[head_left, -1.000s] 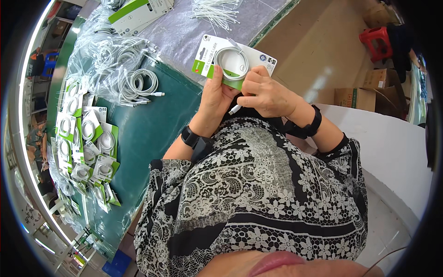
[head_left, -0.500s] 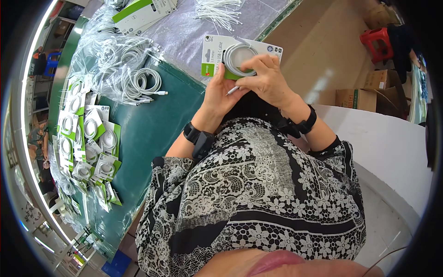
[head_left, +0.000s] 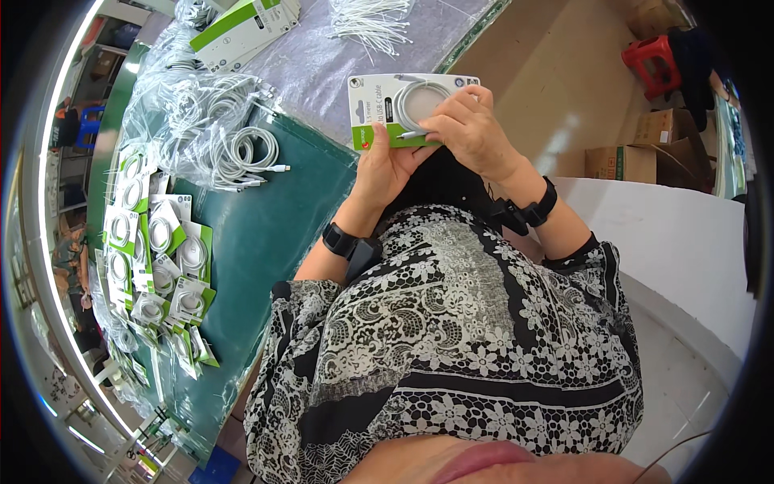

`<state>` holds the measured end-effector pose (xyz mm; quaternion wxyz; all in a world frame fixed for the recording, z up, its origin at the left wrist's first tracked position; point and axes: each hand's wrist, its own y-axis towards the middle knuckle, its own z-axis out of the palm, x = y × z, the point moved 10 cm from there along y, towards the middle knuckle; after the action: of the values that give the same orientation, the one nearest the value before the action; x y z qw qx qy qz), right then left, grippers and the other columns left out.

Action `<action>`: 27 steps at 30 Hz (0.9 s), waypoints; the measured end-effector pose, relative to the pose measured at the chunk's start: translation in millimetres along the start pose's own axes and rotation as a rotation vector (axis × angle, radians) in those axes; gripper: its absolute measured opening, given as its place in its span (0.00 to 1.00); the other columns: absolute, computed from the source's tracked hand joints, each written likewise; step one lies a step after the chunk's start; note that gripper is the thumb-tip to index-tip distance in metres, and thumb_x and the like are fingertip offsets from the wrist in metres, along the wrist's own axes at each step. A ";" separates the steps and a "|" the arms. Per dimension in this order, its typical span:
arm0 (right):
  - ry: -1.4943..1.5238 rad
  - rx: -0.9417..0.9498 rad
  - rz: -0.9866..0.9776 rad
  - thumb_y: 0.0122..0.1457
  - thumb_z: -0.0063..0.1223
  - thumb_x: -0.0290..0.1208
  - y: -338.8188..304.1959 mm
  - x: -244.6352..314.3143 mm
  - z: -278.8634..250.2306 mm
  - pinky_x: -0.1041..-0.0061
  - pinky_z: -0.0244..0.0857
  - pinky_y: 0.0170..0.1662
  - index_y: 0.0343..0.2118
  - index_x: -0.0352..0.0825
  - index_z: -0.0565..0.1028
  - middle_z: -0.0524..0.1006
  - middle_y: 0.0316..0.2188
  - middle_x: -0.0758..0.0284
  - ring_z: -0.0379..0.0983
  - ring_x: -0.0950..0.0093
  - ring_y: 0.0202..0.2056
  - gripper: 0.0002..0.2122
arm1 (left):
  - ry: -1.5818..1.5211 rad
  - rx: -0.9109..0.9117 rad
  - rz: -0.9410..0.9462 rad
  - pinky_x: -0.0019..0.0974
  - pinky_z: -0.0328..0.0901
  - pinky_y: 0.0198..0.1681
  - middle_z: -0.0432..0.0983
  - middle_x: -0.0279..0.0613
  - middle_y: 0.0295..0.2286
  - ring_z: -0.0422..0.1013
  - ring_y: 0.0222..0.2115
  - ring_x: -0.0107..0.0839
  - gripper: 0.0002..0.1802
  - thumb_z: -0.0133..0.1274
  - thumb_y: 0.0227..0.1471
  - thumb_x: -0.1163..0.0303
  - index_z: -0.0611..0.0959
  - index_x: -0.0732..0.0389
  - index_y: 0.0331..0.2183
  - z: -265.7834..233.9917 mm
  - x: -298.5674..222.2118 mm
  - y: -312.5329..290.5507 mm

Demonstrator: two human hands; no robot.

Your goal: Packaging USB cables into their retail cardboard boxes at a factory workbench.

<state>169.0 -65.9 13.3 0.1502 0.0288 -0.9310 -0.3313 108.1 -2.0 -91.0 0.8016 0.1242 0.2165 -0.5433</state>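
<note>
A white and green cardboard packaging card is held up in front of me at the table's edge. My left hand grips its lower edge, thumb on the front and fingers behind. On the card's face lies a coiled white cable. One plug end of the cable sticks out toward the left along the green strip. My right hand pinches the cable at the coil's lower right; its fingertips partly hide the coil there.
Several carded cables lie piled on the green tabletop at left. Beyond them is a clear plastic bag of coiled cables. Blank cards and white ties lie at the far side. A red stool and cardboard boxes stand at right.
The card has come slightly nearer and now tilts less. The loose plug end, which hung below the card, now lies against its green strip, with my right fingers at the coil.
</note>
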 end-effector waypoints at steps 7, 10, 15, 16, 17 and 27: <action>-0.167 -0.002 0.019 0.49 0.57 0.28 -5.2 0.0 1.0 0.64 0.51 0.57 0.29 0.43 0.76 0.73 0.28 0.76 0.70 0.78 0.38 0.04 | 0.357 -0.066 0.090 0.44 0.66 0.54 0.70 0.45 0.48 0.70 0.48 0.37 0.19 0.47 0.57 0.79 0.69 0.65 0.51 -5.0 -6.4 -6.1; -0.117 -0.018 0.023 0.47 0.60 0.28 -3.5 2.4 0.0 0.64 0.52 0.56 0.29 0.42 0.77 0.74 0.27 0.76 0.71 0.79 0.36 0.06 | 0.275 -0.159 0.088 0.43 0.68 0.52 0.72 0.44 0.46 0.72 0.45 0.36 0.18 0.50 0.55 0.80 0.72 0.66 0.49 -9.0 -3.2 -7.0; -0.072 0.063 -0.054 0.49 0.56 0.30 -8.3 4.0 12.6 0.66 0.55 0.53 0.31 0.41 0.74 0.71 0.28 0.71 0.68 0.72 0.38 0.06 | 0.174 -0.209 0.065 0.43 0.70 0.49 0.74 0.47 0.43 0.73 0.43 0.36 0.15 0.48 0.57 0.77 0.72 0.69 0.47 -19.1 1.4 -7.9; -0.069 0.063 -0.052 0.49 0.56 0.30 -8.8 2.7 14.3 0.66 0.55 0.53 0.31 0.41 0.74 0.71 0.28 0.71 0.68 0.72 0.38 0.06 | 0.156 -0.245 0.049 0.43 0.70 0.49 0.74 0.47 0.42 0.74 0.43 0.37 0.14 0.47 0.58 0.76 0.73 0.70 0.46 -25.2 3.2 -8.4; -0.084 0.101 -0.091 0.50 0.55 0.30 -10.0 5.2 20.2 0.66 0.56 0.52 0.32 0.40 0.73 0.70 0.29 0.70 0.68 0.71 0.38 0.07 | 0.156 -0.249 0.046 0.43 0.70 0.49 0.74 0.47 0.42 0.74 0.43 0.37 0.14 0.47 0.58 0.76 0.73 0.70 0.46 -27.6 4.2 -9.9; -0.001 0.046 -0.120 0.51 0.53 0.28 10.8 -3.9 11.4 0.64 0.57 0.54 0.32 0.41 0.74 0.72 0.28 0.74 0.69 0.73 0.37 0.05 | 0.169 -0.319 0.137 0.44 0.72 0.47 0.76 0.50 0.39 0.75 0.40 0.40 0.13 0.45 0.60 0.73 0.74 0.74 0.43 -22.1 -14.5 -1.3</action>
<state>169.8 -50.0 10.7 0.1288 0.0876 -0.9351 -0.3182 97.6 19.0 -103.3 0.8251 0.0550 0.3576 -0.4340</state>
